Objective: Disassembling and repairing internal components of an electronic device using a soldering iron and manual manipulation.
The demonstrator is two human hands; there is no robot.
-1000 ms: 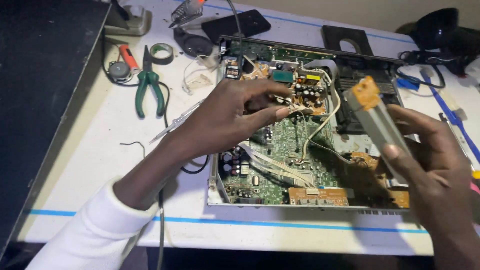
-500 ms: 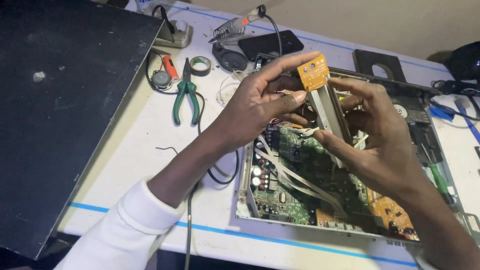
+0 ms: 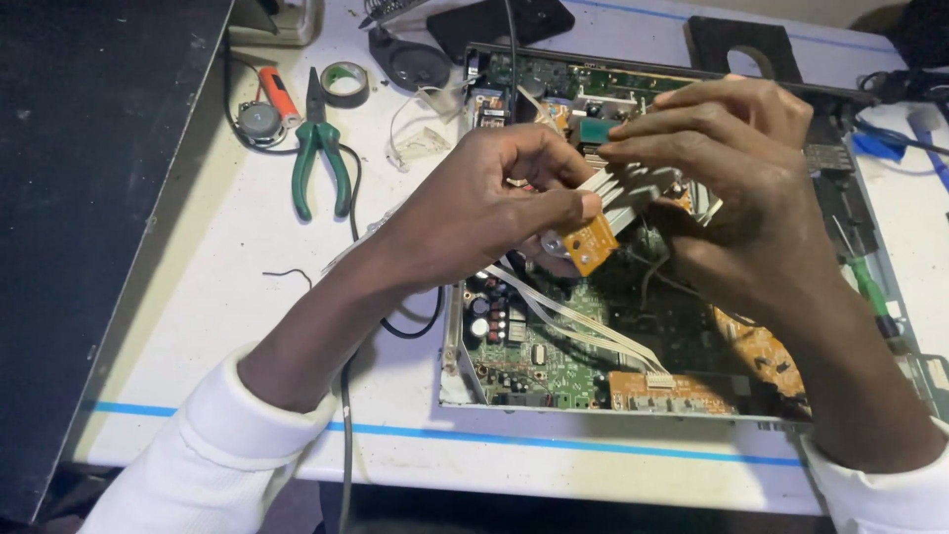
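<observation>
While both hands hover above the open chassis (image 3: 465,376), the left hand (image 3: 484,208) and right hand (image 3: 741,198) each close their grip on the ridged metal bar (image 3: 633,193), its long axis slanting down-left to a small orange board (image 3: 590,243).

No packages, labels, signs or screens show clearly anywhere around the opened device chassis (image 3: 692,396) on the white table; any markings on its boards are too small to tell.
</observation>
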